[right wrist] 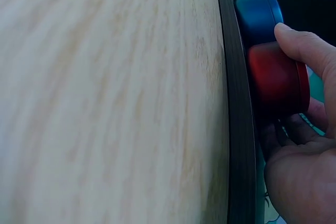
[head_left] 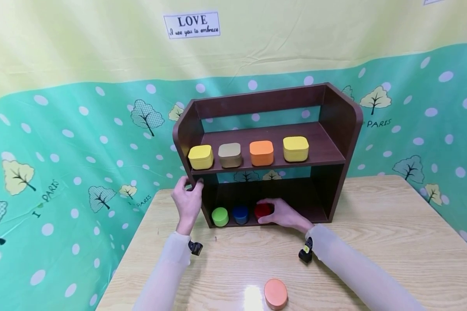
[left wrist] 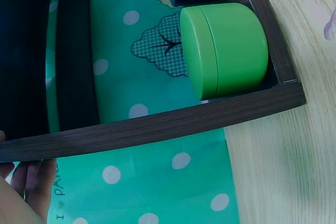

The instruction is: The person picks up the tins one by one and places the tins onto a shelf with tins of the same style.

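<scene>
On the lower level of a dark brown wooden shelf [head_left: 257, 96], my right hand [head_left: 283, 213] holds a round red tin [head_left: 262, 210] between thumb and fingers. The right wrist view shows the red tin [right wrist: 278, 77] standing beside a blue tin [right wrist: 258, 17], the thumb over its lid edge. My left hand [head_left: 187, 199] grips the shelf's left side panel [left wrist: 157, 124], fingers on the outer face and thumb tip at the inner one. Nearest that panel stands a green tin [head_left: 220, 217], with the blue tin [head_left: 240, 214] between it and the red one.
Along the upper level stand a yellow square tin [head_left: 200, 157], a grey-brown one [head_left: 230, 155], an orange one [head_left: 261, 153] and another yellow one [head_left: 295, 149]. A round pink tin [head_left: 275, 293] lies on the wooden table [head_left: 393, 242] near its front. A patterned cloth [head_left: 81, 129] hangs behind.
</scene>
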{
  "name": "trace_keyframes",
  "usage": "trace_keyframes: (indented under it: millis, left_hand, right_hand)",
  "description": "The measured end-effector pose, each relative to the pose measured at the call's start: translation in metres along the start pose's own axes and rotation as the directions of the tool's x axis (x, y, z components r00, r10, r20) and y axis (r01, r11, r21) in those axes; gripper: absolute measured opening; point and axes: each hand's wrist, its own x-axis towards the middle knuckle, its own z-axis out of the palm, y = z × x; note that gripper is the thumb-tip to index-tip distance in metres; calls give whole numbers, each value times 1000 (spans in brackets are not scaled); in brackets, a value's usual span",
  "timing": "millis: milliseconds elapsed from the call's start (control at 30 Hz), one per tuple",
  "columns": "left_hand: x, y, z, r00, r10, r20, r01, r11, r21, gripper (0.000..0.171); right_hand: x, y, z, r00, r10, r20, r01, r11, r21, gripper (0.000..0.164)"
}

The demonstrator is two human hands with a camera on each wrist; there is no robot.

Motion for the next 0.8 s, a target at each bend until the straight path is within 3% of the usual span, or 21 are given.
trace_keyframes:
  millis: [533,800]
  left_hand:
    - [-2,-1,0,1000,-24,19,24,999,-21,12]
    - [0,-1,-1,1000,-19,-3,19,1000,-19,9]
  right_hand:
    - [-5,0,2,1000,13,-7,-13,1000,-10,73]
    - [-17,2,-6,999,-27,-18,27,1000,-1,77]
